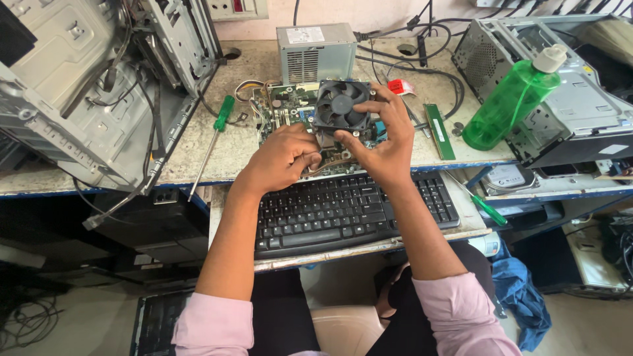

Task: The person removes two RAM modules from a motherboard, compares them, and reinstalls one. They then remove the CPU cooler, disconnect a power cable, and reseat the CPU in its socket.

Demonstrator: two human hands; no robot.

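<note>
Fan, black and square, sits tilted on the green motherboard at the middle of the workbench, just behind the keyboard. At far left an open grey computer case lies on the bench with loose cables hanging from it. Next comes a green-handled screwdriver, lying slantwise near the bench edge. The left hand is curled at the board's front edge, fingers bent in below the fan; whether it pinches anything cannot be told. The right hand grips the fan, thumb under its lower edge and fingers over its right side. Behind the board stands a grey power supply. Right of the hands a green memory stick lies flat, then a green plastic bottle leans on a second open case. A second screwdriver rests by the keyboard's right end.
</note>
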